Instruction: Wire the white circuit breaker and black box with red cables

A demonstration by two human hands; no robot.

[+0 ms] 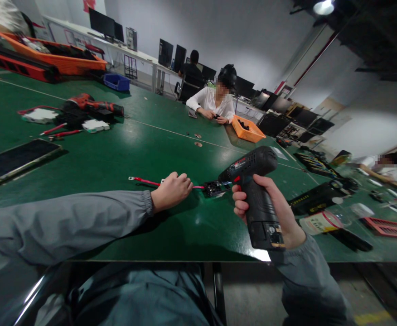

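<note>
My right hand [273, 206] is wrapped round the grip of a black cordless screwdriver [253, 181], whose nose points left and down at a small black part [214, 189] lying on the green table [151, 140]. My left hand [171, 190] is closed in a loose fist resting on the table, on a red cable [144, 181] that runs from a metal lug at its left end to the small black part. Whether the fingers grip the cable or only press on it is hidden.
A dark flat panel [15, 159] lies at the left edge. A red power drill [93, 105] and white parts lie further back. An orange bin [248, 128] stands by a seated person in white [214, 103]. Tools and a black-and-yellow box [316, 198] crowd the right.
</note>
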